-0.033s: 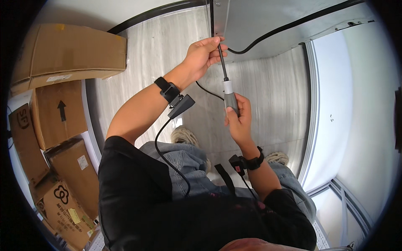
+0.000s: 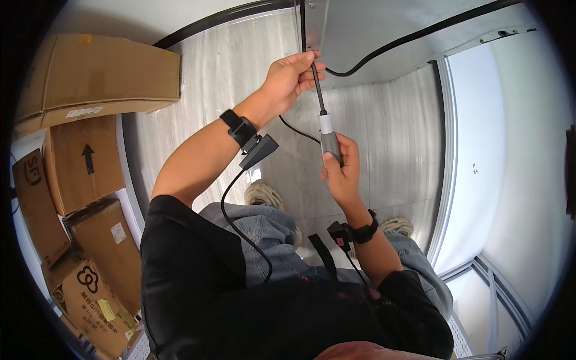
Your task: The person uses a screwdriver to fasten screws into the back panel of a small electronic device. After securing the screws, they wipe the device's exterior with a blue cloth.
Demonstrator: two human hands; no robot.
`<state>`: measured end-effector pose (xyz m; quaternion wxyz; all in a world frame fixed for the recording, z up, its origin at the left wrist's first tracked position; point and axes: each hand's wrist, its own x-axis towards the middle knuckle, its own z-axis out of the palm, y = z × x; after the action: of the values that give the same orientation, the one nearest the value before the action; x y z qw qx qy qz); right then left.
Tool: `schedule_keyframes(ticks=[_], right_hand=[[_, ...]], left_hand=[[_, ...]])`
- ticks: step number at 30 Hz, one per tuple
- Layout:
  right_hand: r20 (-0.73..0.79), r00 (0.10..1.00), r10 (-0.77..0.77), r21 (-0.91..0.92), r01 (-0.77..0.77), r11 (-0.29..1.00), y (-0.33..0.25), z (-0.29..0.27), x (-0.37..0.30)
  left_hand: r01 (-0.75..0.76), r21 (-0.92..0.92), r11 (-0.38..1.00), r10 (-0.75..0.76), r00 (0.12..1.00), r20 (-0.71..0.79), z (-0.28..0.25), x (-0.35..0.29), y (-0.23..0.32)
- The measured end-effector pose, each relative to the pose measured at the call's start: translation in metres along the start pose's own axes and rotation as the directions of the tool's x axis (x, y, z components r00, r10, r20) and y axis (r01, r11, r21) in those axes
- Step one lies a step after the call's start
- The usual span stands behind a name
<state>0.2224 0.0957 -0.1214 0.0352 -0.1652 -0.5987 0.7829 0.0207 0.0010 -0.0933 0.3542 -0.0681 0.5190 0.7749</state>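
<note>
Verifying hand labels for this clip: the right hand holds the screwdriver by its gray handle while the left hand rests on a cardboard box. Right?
Not quite: the left hand isn't on a cardboard box. The head view shows it at the far end of the shaft. The right hand does hold the screwdriver by its gray handle.

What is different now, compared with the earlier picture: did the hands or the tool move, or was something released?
Nothing has visibly changed; nothing was taken up or let go. The right hand still holds the screwdriver by its grey handle, and the left hand remains at the far end of the shaft. The black cable stayed as it was.
</note>
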Motion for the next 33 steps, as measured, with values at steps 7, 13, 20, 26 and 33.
schedule_keyframes(ticks=[7,13,20,26,33], right_hand=[[-0.031,0.998,0.045,0.073,-0.043,0.996,-0.006,0.001,0.006],[-0.034,0.998,0.053,0.091,-0.050,0.995,0.016,-0.012,-0.001],[-0.035,0.996,0.087,0.058,-0.085,0.995,0.034,-0.029,-0.003],[-0.063,0.991,0.117,-0.004,-0.117,0.993,0.023,-0.024,0.006],[-0.019,0.992,0.121,-0.036,-0.121,0.992,0.021,-0.027,0.010]], left_hand=[[0.037,0.007,0.999,-0.038,0.995,0.089,-0.016,0.016,0.005],[0.134,-0.015,0.991,-0.134,0.991,0.007,-0.027,0.008,-0.025],[0.239,0.004,0.971,-0.239,0.969,0.055,-0.045,0.007,-0.039],[0.241,0.019,0.970,-0.241,0.970,-0.033,-0.045,0.019,-0.041],[0.138,-0.040,0.990,-0.139,0.990,-0.013,-0.052,0.010,-0.045]])
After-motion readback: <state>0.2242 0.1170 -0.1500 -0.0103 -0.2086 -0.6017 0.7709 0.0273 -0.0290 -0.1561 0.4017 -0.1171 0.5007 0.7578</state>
